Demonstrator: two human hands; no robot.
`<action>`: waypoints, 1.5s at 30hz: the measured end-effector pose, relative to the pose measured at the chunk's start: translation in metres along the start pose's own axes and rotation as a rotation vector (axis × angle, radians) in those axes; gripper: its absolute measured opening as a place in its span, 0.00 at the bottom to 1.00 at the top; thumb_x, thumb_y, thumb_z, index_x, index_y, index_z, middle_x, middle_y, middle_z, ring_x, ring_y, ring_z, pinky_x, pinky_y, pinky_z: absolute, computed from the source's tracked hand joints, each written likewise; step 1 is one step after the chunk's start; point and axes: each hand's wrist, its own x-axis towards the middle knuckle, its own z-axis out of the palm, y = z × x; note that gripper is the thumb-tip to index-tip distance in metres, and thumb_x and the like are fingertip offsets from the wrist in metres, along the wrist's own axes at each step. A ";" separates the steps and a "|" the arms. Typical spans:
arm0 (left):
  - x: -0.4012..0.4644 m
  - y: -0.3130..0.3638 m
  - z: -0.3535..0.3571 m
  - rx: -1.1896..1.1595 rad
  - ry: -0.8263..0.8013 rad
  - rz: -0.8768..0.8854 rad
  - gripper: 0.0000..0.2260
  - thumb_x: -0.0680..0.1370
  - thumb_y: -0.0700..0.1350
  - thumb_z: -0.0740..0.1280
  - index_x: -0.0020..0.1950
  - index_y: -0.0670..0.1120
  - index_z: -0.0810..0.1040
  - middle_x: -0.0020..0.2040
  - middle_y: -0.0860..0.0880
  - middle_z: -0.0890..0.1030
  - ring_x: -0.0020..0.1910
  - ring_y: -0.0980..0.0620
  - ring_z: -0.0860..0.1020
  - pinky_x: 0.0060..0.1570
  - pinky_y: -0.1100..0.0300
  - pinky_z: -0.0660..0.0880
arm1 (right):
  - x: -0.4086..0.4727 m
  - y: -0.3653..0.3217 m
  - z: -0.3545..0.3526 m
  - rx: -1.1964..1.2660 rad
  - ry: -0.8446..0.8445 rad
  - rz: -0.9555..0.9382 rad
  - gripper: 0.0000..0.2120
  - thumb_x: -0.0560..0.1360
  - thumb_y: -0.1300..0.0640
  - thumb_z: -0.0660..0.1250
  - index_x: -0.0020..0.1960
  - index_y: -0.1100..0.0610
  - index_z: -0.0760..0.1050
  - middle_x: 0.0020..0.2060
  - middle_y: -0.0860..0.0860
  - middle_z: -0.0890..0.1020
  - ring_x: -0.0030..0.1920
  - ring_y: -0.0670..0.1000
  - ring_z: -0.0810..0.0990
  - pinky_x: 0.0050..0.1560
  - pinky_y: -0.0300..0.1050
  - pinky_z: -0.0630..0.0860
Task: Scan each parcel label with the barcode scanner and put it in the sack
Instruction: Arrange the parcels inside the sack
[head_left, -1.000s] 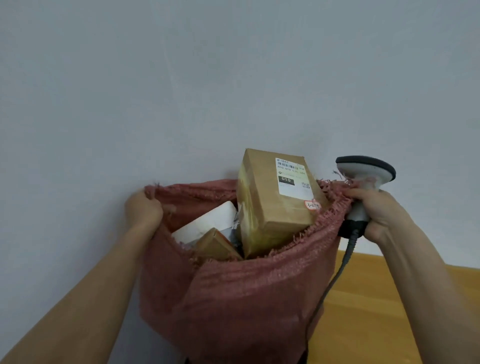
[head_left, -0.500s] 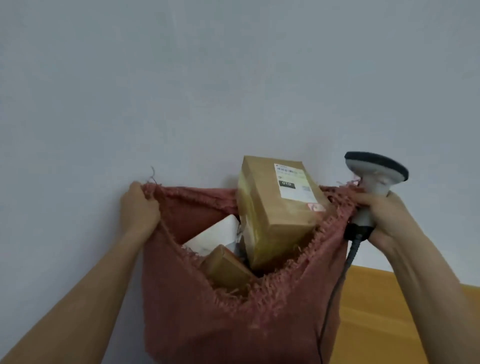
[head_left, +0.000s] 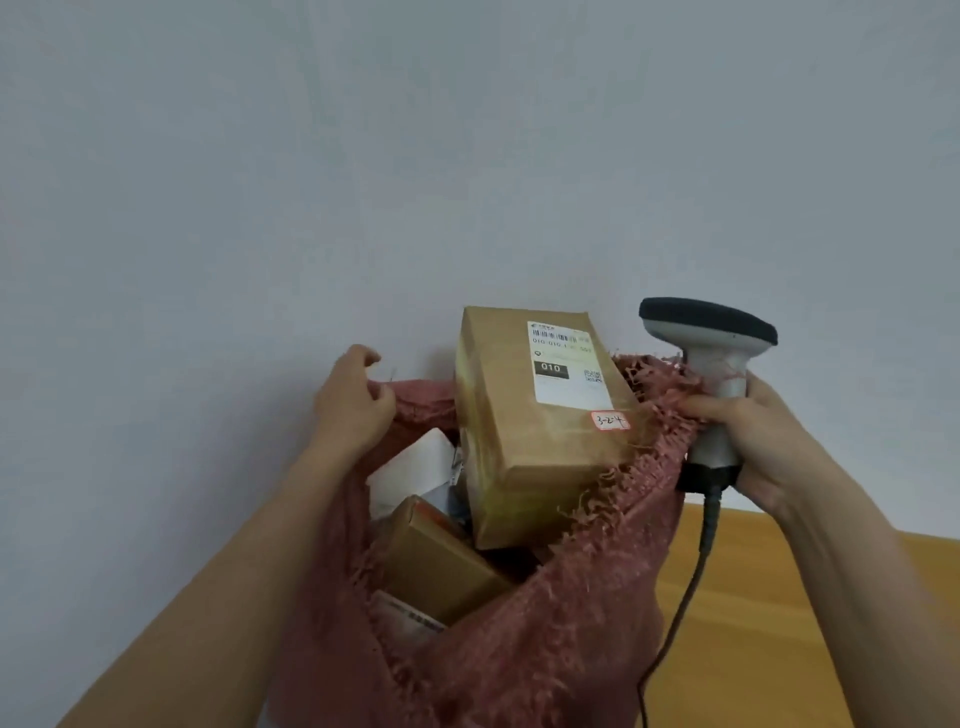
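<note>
Parcel (head_left: 540, 431) stands half inside sack (head_left: 545, 639), filling the mouth's right side. Left hand (head_left: 353, 410) grips the frayed rim; right hand (head_left: 753, 447) grips scanner (head_left: 717, 384) and rim.

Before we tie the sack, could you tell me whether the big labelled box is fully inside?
No. The box sticks up out of the sack mouth, label showing.
</note>
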 end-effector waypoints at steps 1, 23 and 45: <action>0.006 0.013 0.004 -0.014 -0.009 0.023 0.15 0.75 0.37 0.64 0.62 0.43 0.73 0.60 0.46 0.77 0.57 0.47 0.77 0.59 0.53 0.71 | 0.000 -0.002 -0.001 -0.012 -0.030 0.008 0.11 0.75 0.72 0.64 0.52 0.59 0.78 0.39 0.54 0.85 0.38 0.52 0.84 0.36 0.46 0.81; 0.098 0.033 0.072 0.086 -0.037 -0.127 0.11 0.79 0.38 0.58 0.43 0.39 0.79 0.45 0.39 0.81 0.44 0.41 0.78 0.48 0.53 0.73 | 0.027 0.010 -0.008 -0.090 -0.068 0.146 0.15 0.76 0.69 0.66 0.61 0.61 0.75 0.48 0.60 0.85 0.43 0.57 0.82 0.43 0.49 0.79; 0.104 0.069 0.024 -0.202 -0.530 -0.400 0.07 0.78 0.45 0.69 0.45 0.41 0.77 0.45 0.43 0.77 0.35 0.51 0.74 0.34 0.61 0.70 | 0.042 0.013 0.018 -0.005 0.105 0.065 0.10 0.76 0.74 0.61 0.51 0.62 0.72 0.42 0.59 0.78 0.40 0.56 0.78 0.42 0.50 0.75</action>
